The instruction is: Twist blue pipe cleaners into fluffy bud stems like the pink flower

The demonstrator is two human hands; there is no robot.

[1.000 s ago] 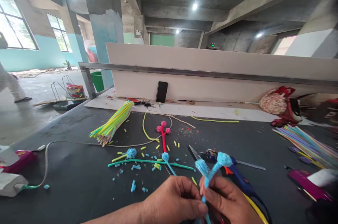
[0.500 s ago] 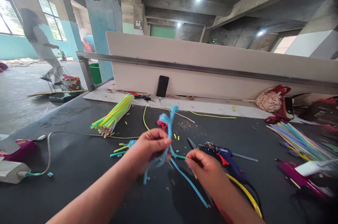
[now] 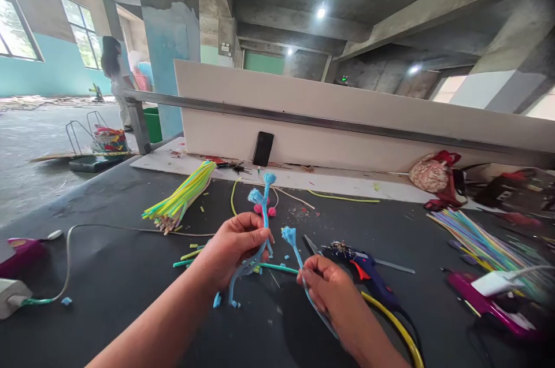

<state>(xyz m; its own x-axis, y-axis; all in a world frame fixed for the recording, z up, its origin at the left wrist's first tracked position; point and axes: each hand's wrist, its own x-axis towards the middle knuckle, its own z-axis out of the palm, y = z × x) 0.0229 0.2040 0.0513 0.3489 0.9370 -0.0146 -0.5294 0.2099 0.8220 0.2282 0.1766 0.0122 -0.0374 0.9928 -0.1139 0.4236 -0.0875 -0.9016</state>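
My left hand point(image 3: 245, 241) is closed on blue pipe-cleaner stems point(image 3: 266, 212), pinched between thumb and fingers. Two tufted blue heads stand above the grip, and loose ends hang below it. To its right, my right hand point(image 3: 323, 284) pinches a separate blue pipe cleaner point(image 3: 299, 255) with a flared, tufted head at its upper end. Its tail runs down below that hand. A small gap separates the two blue pieces. A pink pipe-cleaner piece point(image 3: 271, 211) lies behind the left hand. Beside the right hand are scissors point(image 3: 311, 245), partly hidden by it, and a blue glue gun point(image 3: 373, 272).
A bundle of yellow-green pipe cleaners point(image 3: 184, 192) lies at left, pastel ones point(image 3: 481, 235) at right. A phone point(image 3: 263, 149) leans on the white board point(image 3: 347, 125). Cables, purple devices point(image 3: 489, 304) and scraps lie on the dark table point(image 3: 130, 275). A person point(image 3: 117, 76) stands far left.
My right hand now holds a tufted blue pipe cleaner upright; its blue stem lay lower before. My left hand keeps its blue stems. The person at far left has moved right.
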